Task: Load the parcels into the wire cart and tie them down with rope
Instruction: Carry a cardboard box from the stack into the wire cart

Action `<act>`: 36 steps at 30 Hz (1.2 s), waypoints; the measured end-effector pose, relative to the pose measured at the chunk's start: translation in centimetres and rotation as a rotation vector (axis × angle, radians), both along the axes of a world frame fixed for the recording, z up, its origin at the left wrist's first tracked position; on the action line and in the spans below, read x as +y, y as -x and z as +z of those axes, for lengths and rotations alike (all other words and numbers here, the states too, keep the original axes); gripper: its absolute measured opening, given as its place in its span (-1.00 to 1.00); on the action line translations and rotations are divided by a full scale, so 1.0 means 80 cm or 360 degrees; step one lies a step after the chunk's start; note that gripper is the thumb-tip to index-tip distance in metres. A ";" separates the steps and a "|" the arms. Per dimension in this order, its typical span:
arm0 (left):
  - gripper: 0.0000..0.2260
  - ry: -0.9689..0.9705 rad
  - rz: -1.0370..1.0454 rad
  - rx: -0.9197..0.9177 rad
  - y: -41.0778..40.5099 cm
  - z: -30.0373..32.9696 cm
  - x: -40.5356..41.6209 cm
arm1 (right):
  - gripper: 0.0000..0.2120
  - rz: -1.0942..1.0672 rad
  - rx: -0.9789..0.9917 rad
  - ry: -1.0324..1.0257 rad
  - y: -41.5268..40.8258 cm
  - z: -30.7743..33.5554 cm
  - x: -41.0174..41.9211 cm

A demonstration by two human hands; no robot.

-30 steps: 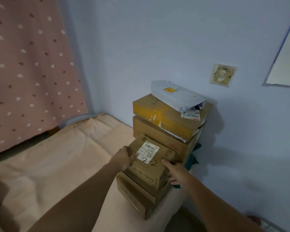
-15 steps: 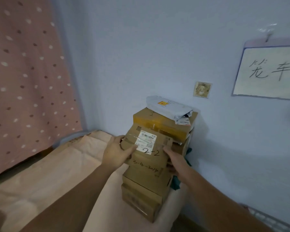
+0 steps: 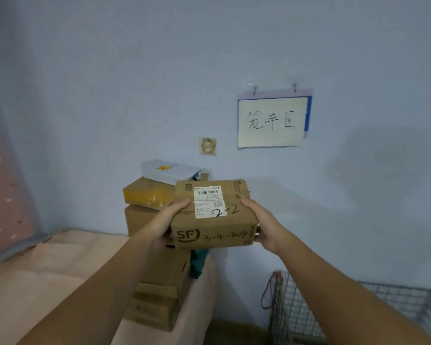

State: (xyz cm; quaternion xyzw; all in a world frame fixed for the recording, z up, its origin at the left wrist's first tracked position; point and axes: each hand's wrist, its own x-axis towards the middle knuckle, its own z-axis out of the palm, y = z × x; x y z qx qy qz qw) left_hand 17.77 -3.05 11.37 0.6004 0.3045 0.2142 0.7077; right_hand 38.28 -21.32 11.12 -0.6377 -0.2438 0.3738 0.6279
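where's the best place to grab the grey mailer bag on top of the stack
Take the grey mailer bag by its two short ends, coming down from above with a hand at each end. It lies flat, topmost on the stack, resting on the yellow-taped box, so nothing pins it. It looks soft and floppy, so a one-end pinch would probably let it sag.

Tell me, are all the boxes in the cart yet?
Not yet. What shows of the wire cart holds no parcels. Both hands, left and right, hold the first box up. More parcels wait stacked, and the rope hangs unused.
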 end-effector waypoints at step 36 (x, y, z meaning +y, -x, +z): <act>-0.45 0.0294 -0.1309 0.0213 -0.689 -0.132 -0.619 | -0.18 -0.0965 0.0126 0.0377 -0.464 -0.106 -0.760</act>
